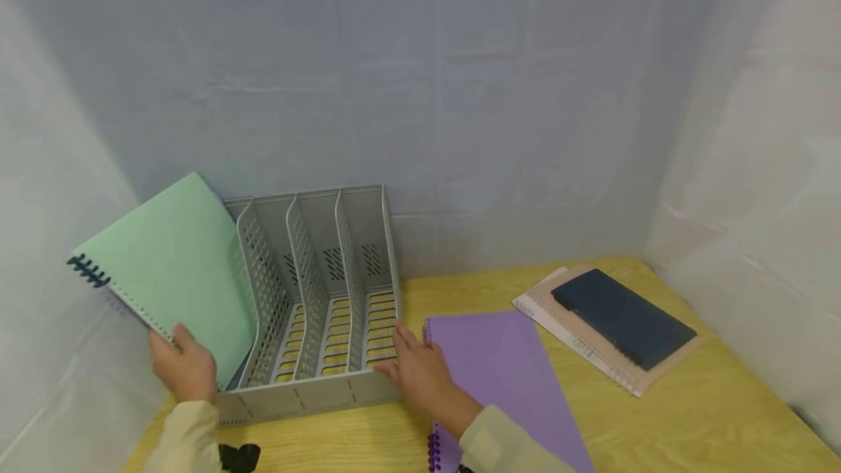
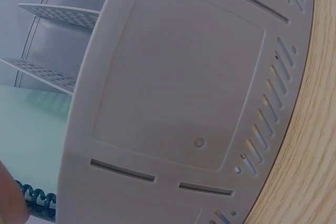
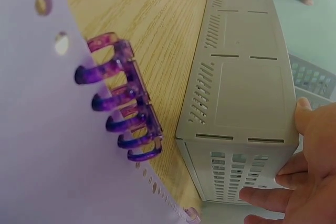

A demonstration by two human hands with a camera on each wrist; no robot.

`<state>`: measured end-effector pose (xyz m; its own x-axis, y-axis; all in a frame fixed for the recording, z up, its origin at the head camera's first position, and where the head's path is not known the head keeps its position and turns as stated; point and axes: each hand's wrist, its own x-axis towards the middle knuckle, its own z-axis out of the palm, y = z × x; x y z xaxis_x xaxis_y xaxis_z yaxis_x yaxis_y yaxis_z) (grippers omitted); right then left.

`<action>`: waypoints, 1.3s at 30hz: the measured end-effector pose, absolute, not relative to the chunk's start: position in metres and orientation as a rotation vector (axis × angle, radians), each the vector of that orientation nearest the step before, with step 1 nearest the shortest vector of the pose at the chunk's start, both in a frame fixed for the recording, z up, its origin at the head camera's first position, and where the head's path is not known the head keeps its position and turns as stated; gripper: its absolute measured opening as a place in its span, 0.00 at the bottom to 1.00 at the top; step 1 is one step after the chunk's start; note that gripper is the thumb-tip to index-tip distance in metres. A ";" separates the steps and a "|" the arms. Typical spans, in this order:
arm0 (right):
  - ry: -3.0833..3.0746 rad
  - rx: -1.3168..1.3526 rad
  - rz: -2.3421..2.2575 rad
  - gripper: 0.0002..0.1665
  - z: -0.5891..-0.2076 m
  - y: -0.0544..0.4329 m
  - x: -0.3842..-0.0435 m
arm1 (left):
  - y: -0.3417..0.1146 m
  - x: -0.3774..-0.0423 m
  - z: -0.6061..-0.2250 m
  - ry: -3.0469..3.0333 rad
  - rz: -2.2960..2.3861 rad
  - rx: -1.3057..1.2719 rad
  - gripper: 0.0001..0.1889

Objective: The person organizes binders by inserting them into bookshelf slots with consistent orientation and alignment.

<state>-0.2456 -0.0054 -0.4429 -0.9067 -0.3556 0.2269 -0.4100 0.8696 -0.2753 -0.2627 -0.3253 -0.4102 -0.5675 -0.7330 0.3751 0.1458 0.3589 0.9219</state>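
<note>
My left hand (image 1: 187, 368) grips the lower spine edge of a green spiral notebook (image 1: 174, 261), thumb on its cover. The notebook leans tilted in the leftmost slot of a grey desktop file organizer (image 1: 322, 394), its dark binding rings facing up and left. On the organizer's front right corner is my right hand (image 1: 425, 378). In the right wrist view, its thumb lies at the front rim and its fingers (image 3: 268, 199) against the perforated side wall. Only part of a left finger (image 2: 10, 198) shows in the left wrist view, beside the notebook's dark rings (image 2: 39, 199).
A purple spiral notebook (image 1: 502, 378) lies flat just right of the organizer, partly under the right forearm. Farther right, a dark blue notebook (image 1: 624, 318) rests on a beige notebook (image 1: 670, 358) and a white one (image 1: 571, 341). Pale sheeting (image 1: 525, 130) stands behind the wooden table (image 1: 709, 414).
</note>
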 end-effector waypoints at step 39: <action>-2.861 0.597 0.479 0.41 -0.443 -0.005 -0.244 | -0.316 -0.260 -0.408 -1.663 -1.165 0.555 0.38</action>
